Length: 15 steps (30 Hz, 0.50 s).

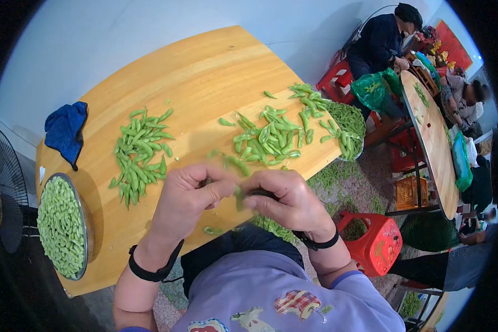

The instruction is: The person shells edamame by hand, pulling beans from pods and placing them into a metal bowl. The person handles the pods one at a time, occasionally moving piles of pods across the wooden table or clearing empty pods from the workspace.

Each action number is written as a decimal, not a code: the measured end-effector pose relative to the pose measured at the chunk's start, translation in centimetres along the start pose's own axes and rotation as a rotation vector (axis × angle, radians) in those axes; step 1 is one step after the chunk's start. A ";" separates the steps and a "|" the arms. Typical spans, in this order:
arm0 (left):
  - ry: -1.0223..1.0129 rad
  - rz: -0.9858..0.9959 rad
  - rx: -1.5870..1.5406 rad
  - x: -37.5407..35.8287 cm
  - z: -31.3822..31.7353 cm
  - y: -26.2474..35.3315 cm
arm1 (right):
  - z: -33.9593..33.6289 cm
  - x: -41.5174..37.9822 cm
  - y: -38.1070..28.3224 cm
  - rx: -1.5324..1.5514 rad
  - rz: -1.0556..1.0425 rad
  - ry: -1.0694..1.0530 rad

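Note:
My left hand (196,191) is closed, thumb and fingers pinched together in front of my chest; what it grips is hidden and blurred. My right hand (285,199) is closed around a slim black tool (262,193), whose kind I cannot make out. A blurred green soybean pod (238,197) shows between the fingertips of both hands. Beyond them on the wooden table (205,72) lie a loose heap of pods (268,135) and, to the left, another pile of pods (138,149). A metal bowl (87,232) full of shelled green beans (60,227) stands at the left edge.
A blue cloth (66,130) lies at the table's far left, near a black fan (5,193). A container of pods (346,124) adjoins the right end. A red stool (373,240) stands at right. Several people sit around a second table (434,149); pods litter the floor.

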<state>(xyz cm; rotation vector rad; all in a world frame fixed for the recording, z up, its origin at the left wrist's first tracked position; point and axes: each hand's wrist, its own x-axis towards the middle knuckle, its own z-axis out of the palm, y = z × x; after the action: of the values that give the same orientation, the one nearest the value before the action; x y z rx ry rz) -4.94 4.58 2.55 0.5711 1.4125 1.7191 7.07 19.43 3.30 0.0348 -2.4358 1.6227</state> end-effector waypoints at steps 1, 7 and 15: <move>-0.004 0.005 0.026 0.0 0.0 -0.1 | 0.0 0.0 0.0 -0.009 0.012 0.001; 0.034 0.030 0.093 -0.4 0.7 0.5 | 0.5 -0.6 -0.1 0.001 -0.037 0.076; -0.044 0.041 0.038 -0.6 0.4 0.3 | 0.9 -0.9 1.1 0.201 0.004 0.017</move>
<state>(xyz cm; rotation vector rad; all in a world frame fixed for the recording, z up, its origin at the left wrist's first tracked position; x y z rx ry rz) -4.43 4.35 3.06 0.6586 1.4142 1.7050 7.63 18.98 1.83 0.0473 -2.2528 1.8548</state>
